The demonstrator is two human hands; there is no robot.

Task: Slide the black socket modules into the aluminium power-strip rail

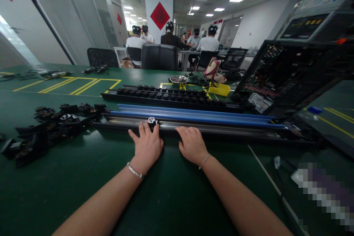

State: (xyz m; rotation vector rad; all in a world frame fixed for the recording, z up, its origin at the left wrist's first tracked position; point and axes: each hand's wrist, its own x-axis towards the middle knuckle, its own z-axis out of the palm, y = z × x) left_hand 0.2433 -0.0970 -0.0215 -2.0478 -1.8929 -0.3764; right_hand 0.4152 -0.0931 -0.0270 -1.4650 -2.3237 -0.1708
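My left hand [146, 145] has its fingers spread, tips at the part; my right hand [193, 145] has its fingers together over the rail's near edge. I cannot tell whether either grips. The small black part with a white-patterned top [152, 120] sits at the long black rail with a shiny grey channel [226, 129]. Press evenly and steady the rail, clear of the long blue strips [193, 113] beyond

- Here's the long black rail [226, 132], straight, with a shiny grey channel, lying flat, left to right across the green table [166, 199]!
- And there's the small black part [153, 121], white-patterned on top, sitting at the channel, left of mid-rail!
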